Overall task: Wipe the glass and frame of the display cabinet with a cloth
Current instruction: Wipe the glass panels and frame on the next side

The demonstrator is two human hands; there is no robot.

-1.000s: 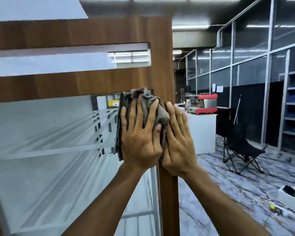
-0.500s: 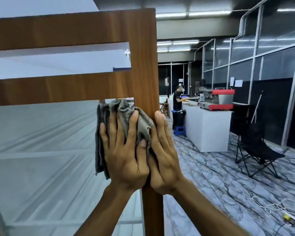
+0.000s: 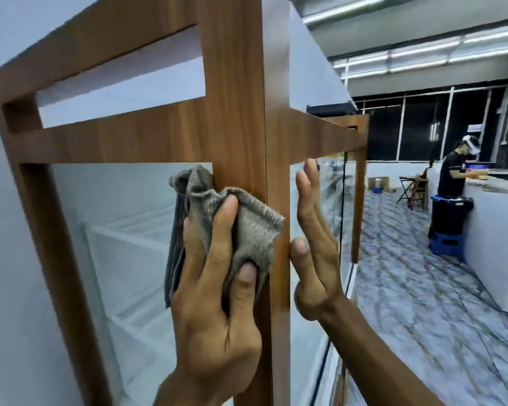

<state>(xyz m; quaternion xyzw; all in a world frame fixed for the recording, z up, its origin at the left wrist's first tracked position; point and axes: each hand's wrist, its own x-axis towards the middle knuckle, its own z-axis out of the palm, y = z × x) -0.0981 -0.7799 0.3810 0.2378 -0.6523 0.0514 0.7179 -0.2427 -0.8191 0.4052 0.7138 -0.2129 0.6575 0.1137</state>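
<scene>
While the left hand (image 3: 214, 291) presses the bunched grey cloth (image 3: 247, 227) onto the wooden corner post (image 3: 235, 112) at frame centre and the right hand (image 3: 314, 244) lies flat and empty on the side glass (image 3: 305, 347), frame-wiping seems underway, likeliest next stroking along the post.

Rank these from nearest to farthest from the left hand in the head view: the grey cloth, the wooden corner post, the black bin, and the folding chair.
1. Grey cloth: gripped in the left hand.
2. Wooden corner post: under the cloth.
3. Black bin: right, by the white counter.
4. Folding chair: farther back across the floor.
</scene>
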